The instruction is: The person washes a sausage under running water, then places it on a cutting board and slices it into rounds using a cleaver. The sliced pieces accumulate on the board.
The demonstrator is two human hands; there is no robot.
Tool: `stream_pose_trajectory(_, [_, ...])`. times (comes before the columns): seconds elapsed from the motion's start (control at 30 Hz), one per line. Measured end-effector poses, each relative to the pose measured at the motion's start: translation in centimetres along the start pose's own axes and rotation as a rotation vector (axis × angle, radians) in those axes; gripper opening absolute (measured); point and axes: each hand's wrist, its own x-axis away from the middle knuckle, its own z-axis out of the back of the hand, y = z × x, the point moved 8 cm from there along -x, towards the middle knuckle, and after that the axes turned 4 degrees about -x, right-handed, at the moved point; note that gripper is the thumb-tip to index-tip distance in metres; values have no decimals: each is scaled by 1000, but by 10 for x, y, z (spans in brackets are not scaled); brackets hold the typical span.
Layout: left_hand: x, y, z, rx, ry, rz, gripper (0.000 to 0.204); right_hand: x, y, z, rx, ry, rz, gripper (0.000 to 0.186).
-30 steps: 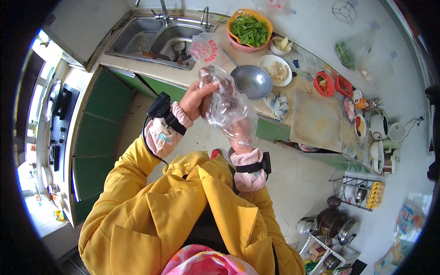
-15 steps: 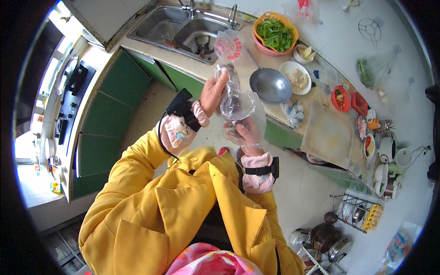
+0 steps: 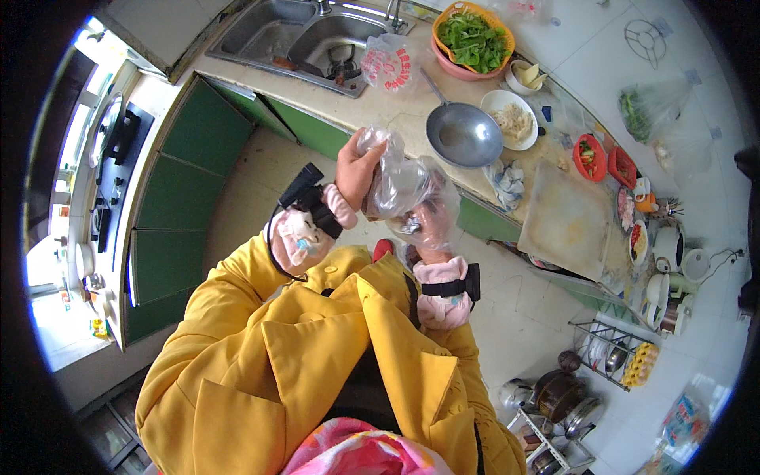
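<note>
In front of my chest my left hand (image 3: 358,172) is closed on the upper part of a crumpled clear plastic bag (image 3: 393,184). Lower and to the right, my right hand (image 3: 432,228) shows through the same film, its fingers bent around the plastic; whether it is inside the bag or behind it, I cannot tell. A thin plastic bag with red print (image 3: 389,63) lies on the counter beyond my left hand, beside the sink. Nearest on the right is a grey wok (image 3: 464,136), resting on the counter.
A double sink (image 3: 301,43) is at the back. Right along the counter are a basket of leafy greens (image 3: 475,39), a white plate of pale food (image 3: 514,120), a cloth (image 3: 507,184), a cutting board (image 3: 568,226) and a red basket (image 3: 589,157). A stove (image 3: 119,170) stands left.
The clear bag has bunched up and shifted between my hands, after being stretched between them. My left hand has come slightly down and left. The view has tilted a little.
</note>
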Motion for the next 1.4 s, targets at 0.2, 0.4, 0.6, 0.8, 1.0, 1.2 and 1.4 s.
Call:
stream_pose_trajectory(0.2, [6, -19, 0, 124, 156, 174, 16, -2, 25, -38, -395, -68, -294, 46])
stream_pose_trajectory(0.4, [0, -15, 6, -26, 154, 56, 34, 6, 55, -21, -337, -118, -448, 48])
stream_pose_trajectory(0.6, [2, -34, -6, -70, 253, 20, 43, -12, 43, -9, -263, -49, -291, 45])
stream_pose_trajectory(0.8, [-3, -26, -41, -303, -322, -172, 65, -19, 18, -2, -41, -127, -119, 57])
stream_pose_trajectory(1.0, [7, -64, -8, -444, -242, 43, 44, -32, 46, 23, -337, 32, -248, 48])
stream_pose_trajectory(1.2, [-1, -61, 11, -630, 139, -34, 26, -54, 44, 13, -352, -31, -124, 46])
stream_pose_trajectory(1.4, [-13, -77, 14, -4, 324, 232, 30, -54, 30, 25, -789, 147, -204, 43])
